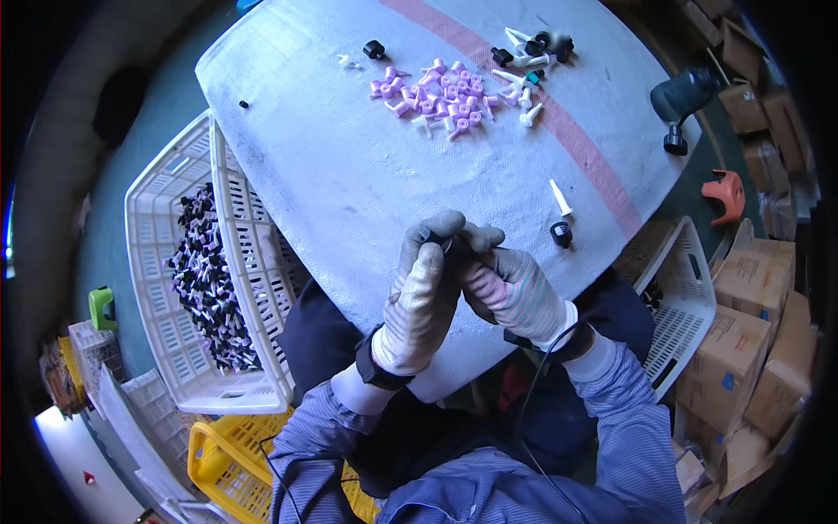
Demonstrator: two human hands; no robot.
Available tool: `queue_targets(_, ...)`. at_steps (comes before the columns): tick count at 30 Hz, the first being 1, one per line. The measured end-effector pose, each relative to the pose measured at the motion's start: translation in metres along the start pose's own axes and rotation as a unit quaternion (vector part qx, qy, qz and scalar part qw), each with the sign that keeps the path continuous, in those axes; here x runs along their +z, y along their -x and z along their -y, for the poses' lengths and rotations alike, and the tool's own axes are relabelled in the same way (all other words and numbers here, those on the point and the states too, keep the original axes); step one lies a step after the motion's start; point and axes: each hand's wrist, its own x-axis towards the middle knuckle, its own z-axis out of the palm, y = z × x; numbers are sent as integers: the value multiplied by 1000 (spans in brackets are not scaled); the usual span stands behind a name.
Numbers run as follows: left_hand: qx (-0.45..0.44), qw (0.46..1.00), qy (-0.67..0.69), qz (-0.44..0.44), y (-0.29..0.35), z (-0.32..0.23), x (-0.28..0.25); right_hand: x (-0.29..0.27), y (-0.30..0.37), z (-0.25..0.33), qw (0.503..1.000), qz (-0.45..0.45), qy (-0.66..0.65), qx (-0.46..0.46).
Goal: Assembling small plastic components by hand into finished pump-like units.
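Your left hand point(415, 301), gloved, is closed with thumb and fingers pinching a small dark part point(448, 245). Your right hand point(517, 288), also gloved, meets it from the right, fingers curled against the same spot; cannot tell whether it grips the part too, as the fingers hide most of it. Both hands are above the near part of the bench point(323, 166)

Just right of your right hand: a black cap point(560, 234), and slightly beyond it a white tapered nozzle point(559, 198), lying apart. Well ahead of both hands: a loose heap of lilac fittings point(449, 100); past its right side, a cluster of white and black pieces point(539, 45). Left of your left hand: a white crate point(234, 402) holding many mixed small parts point(208, 284)
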Motion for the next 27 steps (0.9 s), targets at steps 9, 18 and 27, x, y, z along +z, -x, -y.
queue_targets(9, -37, 999, -17, -27, -1, -10, -3, -1, -1, -5, 980, -27, 156, -117)
queue_targets(18, -132, 990, -38, -31, -8, -15, -6, -9, -4, -23, 927, -60, 332, -163)
queue_targets(27, -52, 988, -127, -71, -7, 2, -5, -1, 1, -32, 944, -28, 259, -205)
